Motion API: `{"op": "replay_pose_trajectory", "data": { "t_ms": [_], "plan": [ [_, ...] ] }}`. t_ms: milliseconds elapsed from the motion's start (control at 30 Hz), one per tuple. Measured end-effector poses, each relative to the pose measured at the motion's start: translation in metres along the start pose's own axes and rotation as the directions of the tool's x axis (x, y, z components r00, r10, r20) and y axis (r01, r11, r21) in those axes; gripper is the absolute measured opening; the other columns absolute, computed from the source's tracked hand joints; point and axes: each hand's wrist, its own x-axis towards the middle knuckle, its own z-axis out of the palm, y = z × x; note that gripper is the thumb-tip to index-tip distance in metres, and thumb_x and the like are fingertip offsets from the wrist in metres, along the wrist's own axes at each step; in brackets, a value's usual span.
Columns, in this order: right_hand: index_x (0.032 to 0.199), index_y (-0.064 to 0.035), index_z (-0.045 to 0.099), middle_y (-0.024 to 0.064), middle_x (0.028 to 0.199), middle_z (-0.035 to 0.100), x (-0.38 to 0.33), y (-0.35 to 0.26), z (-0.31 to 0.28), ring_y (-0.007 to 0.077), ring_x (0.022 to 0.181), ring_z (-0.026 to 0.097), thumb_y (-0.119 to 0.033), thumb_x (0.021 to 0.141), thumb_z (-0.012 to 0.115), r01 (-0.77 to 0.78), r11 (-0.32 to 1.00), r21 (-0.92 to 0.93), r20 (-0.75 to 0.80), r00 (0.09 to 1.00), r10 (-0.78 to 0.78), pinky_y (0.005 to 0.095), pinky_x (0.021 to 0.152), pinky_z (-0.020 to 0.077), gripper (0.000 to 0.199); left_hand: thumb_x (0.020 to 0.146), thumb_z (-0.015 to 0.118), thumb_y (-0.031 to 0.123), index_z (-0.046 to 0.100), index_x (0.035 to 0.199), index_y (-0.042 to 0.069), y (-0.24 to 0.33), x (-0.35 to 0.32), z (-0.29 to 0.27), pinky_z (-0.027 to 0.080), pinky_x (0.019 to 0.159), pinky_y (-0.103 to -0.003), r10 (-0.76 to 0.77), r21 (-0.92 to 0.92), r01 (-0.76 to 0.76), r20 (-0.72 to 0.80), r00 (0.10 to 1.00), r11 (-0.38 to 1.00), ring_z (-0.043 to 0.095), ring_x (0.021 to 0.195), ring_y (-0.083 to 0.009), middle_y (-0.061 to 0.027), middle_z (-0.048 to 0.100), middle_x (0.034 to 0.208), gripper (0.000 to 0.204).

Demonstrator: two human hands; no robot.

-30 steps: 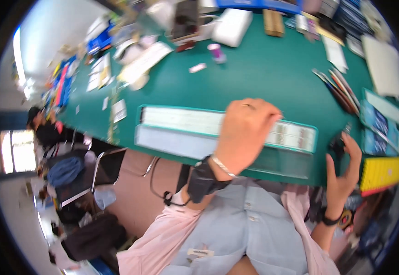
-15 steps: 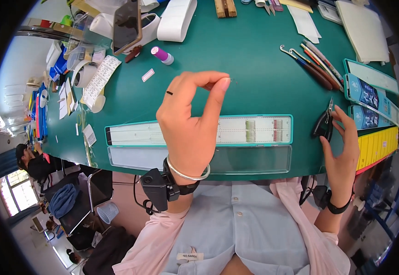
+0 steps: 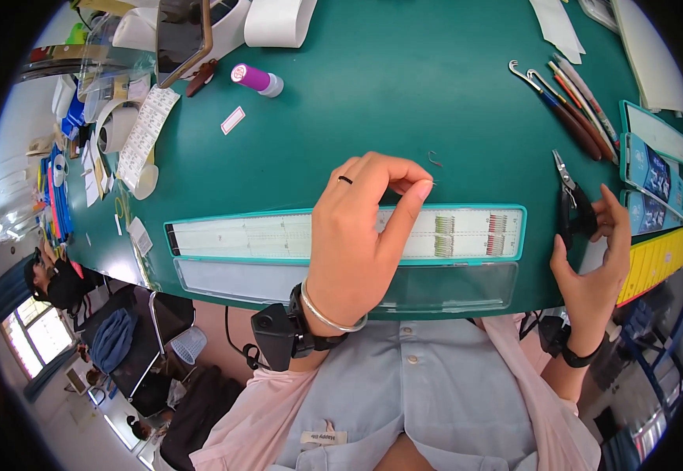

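Since half a second ago, the left hand point(image 3: 357, 235) has dropped lower and nearer the counter's near edge, and the view has tipped down a little. Its grip is narrow: thumb and forefinger pinch something tiny, too small to tell, just above the long flat teal-rimmed tray of small fishing hooks point(image 3: 467, 233). A small bent wire hook point(image 3: 434, 159) lies on the green counter point(image 3: 404, 86) just beyond the fingertips, apart from them. The tray's clear plastic lid point(image 3: 451, 286) lies open along the near edge, partly under the wrist. The right hand point(image 3: 592, 259) holds black-handled pliers point(image 3: 570, 200) upright, fingers wrapped round the handles, nose pointing away. Beyond it lie a row of slim hand tools point(image 3: 565, 98); a purple-capped small bottle point(image 3: 256, 80) rests far left. The left wrist, wearing a silver bangle, bends upward.
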Motion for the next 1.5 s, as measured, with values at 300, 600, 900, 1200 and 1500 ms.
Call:
{"op": "replay_pose_trajectory", "data": {
  "t_ms": [300, 600, 900, 1200, 1500],
  "plan": [
    [0.113, 0.0035, 0.069, 0.0144, 0.104, 0.061, 0.032, -0.008, -0.003, 0.0234, 0.084, 0.059, 0.01, 0.078, 0.069, 0.307, 0.95, -0.056, 0.085, 0.949, -0.302, 0.029, 0.074, 0.0477, 0.035, 0.089, 0.075, 0.005, 0.07, 0.094, 0.003, 0.002, -0.001, -0.002, 0.046, 0.107, -0.051, 0.025, -0.077, -0.031, -0.087, 0.996, 0.997, 0.068, 0.085, -0.0189, -0.0068, 0.074, 0.088, 0.007],
    [0.098, 0.0038, 0.061, 0.0191, 0.114, 0.066, 0.064, -0.027, -0.002, 0.0132, 0.064, 0.055, -0.002, 0.091, 0.067, 0.168, 0.889, 0.427, 0.051, 0.977, -0.209, 0.0227, 0.058, 0.044, 0.011, 0.086, 0.078, 0.006, 0.072, 0.091, 0.006, 0.002, -0.002, -0.005, 0.039, 0.107, -0.046, 0.124, 0.033, -0.121, -0.107, 0.987, 0.992, 0.069, 0.081, -0.0166, -0.003, 0.076, 0.088, 0.008],
    [0.121, -0.0046, 0.044, 0.0088, 0.088, 0.061, 0.059, -0.039, 0.063, 0.0037, 0.055, 0.045, -0.021, 0.087, 0.076, -0.027, 0.343, 0.939, 0.09, 0.982, -0.168, 0.0161, 0.041, 0.0293, 0.05, 0.081, 0.081, 0.007, 0.074, 0.093, 0.013, 0.005, -0.005, -0.012, 0.044, 0.098, -0.044, 0.195, 0.088, -0.182, -0.181, 0.964, 0.979, 0.066, 0.083, -0.0165, 0.0018, 0.074, 0.091, 0.016],
    [0.116, -0.006, 0.038, 0.0096, 0.104, 0.049, 0.038, -0.018, 0.065, 0.0041, 0.061, 0.044, -0.032, 0.087, 0.079, -0.138, 0.507, 0.851, 0.273, 0.941, -0.201, 0.0152, 0.041, 0.0337, 0.058, 0.077, 0.082, 0.003, 0.07, 0.096, 0.008, 0.022, -0.013, -0.008, 0.046, 0.077, -0.036, 0.304, 0.074, -0.299, -0.37, 0.878, 0.951, 0.061, 0.076, -0.0191, 0.0007, 0.067, 0.085, 0.022],
    [0.099, -0.0075, 0.036, 0.01, 0.101, 0.05, 0.041, -0.04, 0.046, 0.0041, 0.06, 0.044, -0.022, 0.088, 0.077, -0.266, 0.483, 0.834, 0.313, 0.949, -0.018, 0.0153, 0.043, 0.0407, 0.045, 0.074, 0.08, 0.002, 0.07, 0.094, 0.008, 0.024, -0.017, -0.014, 0.049, 0.075, -0.036, 0.301, 0.131, -0.271, -0.392, 0.87, 0.954, 0.061, 0.076, -0.0209, -0.0023, 0.068, 0.087, 0.023]
  ]
}}
